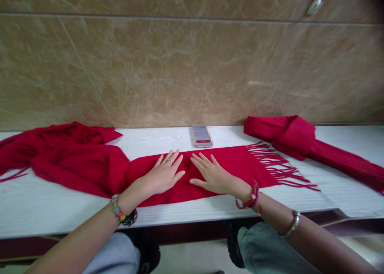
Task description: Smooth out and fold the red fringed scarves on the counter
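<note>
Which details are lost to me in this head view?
All in the head view:
- Phone screen: pixelated, unreadable.
- Bunched red cloth: cut off by left edge.
- Folded red scarf: fringe cut off by right edge.
- Wall fitting: blurred, cut off by top edge.
- Palms: hidden beneath left hand and right hand.

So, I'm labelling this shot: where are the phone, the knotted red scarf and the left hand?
Phone [201,135]: head view, screen.
Knotted red scarf [295,136]: head view, knot.
Left hand [161,179]: head view, back.
</note>
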`<state>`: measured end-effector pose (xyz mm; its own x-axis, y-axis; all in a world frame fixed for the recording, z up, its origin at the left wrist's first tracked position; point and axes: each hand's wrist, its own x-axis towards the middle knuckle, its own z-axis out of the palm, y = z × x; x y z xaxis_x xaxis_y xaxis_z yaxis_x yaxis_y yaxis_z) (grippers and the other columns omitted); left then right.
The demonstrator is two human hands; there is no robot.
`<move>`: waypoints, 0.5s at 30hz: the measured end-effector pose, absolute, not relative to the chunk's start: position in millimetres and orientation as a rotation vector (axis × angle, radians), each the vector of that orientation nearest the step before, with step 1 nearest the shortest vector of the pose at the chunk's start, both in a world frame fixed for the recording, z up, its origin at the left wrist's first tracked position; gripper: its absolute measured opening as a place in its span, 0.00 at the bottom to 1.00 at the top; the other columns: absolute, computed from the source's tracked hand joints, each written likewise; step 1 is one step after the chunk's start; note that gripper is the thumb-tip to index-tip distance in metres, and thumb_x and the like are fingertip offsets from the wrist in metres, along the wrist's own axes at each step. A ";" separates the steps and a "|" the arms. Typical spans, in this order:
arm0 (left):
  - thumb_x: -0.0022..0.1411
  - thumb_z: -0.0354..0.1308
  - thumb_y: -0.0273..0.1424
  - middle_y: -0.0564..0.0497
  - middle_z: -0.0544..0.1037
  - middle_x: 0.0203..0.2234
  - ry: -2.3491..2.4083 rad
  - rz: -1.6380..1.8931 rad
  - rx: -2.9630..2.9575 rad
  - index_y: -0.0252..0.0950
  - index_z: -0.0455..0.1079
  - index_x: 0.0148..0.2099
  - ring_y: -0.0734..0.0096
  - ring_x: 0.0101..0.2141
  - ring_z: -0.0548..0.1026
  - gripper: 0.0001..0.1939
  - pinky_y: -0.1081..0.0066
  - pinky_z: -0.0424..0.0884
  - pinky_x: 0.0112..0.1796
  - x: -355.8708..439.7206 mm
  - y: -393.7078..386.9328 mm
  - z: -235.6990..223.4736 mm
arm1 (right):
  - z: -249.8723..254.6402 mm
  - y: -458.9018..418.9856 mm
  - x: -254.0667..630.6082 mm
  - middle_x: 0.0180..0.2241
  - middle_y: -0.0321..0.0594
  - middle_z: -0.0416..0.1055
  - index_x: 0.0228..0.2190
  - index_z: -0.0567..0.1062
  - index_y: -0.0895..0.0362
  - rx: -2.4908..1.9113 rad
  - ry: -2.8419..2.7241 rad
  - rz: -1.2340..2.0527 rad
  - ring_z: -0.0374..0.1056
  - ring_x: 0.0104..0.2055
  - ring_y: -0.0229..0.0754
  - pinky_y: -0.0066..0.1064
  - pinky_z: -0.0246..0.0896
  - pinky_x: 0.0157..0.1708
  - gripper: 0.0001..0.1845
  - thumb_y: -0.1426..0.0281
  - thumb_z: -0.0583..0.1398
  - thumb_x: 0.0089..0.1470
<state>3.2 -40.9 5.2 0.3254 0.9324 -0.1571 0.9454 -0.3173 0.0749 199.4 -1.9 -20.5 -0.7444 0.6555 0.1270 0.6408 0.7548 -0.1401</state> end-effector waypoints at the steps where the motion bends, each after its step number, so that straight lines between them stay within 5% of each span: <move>1: 0.64 0.35 0.41 0.44 0.38 0.62 1.803 -0.114 2.405 0.32 0.40 0.64 0.57 0.61 0.35 0.30 0.51 0.43 0.56 5.1 -37.4 1.0 | -21.9 0.0 197.0 0.60 0.51 0.45 0.58 0.51 0.64 -1.043 -2.790 0.137 0.38 0.62 0.55 0.56 0.39 0.55 0.41 0.47 0.44 0.53; 6: 0.63 0.36 0.44 0.46 0.40 0.62 1.838 -0.134 2.323 0.36 0.40 0.64 0.54 0.61 0.36 0.31 0.43 0.42 0.53 4.0 -33.9 -13.6 | -30.5 12.0 209.5 0.60 0.50 0.46 0.58 0.51 0.62 -1.078 -2.797 0.112 0.40 0.62 0.52 0.53 0.40 0.56 0.38 0.49 0.44 0.55; 15: 0.64 0.34 0.41 0.40 0.39 0.61 1.763 -0.128 2.325 0.28 0.42 0.63 0.59 0.60 0.37 0.31 0.51 0.44 0.55 16.9 -22.6 -0.5 | -20.3 20.6 234.0 0.59 0.53 0.49 0.57 0.53 0.61 -1.184 -2.672 -0.056 0.41 0.61 0.53 0.54 0.43 0.55 0.32 0.55 0.45 0.57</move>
<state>16.9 -22.6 -0.5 0.2762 0.9398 -0.2012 0.9590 -0.2557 0.1223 234.0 20.6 -20.3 -0.6521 0.7274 0.2136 0.7357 0.6752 -0.0530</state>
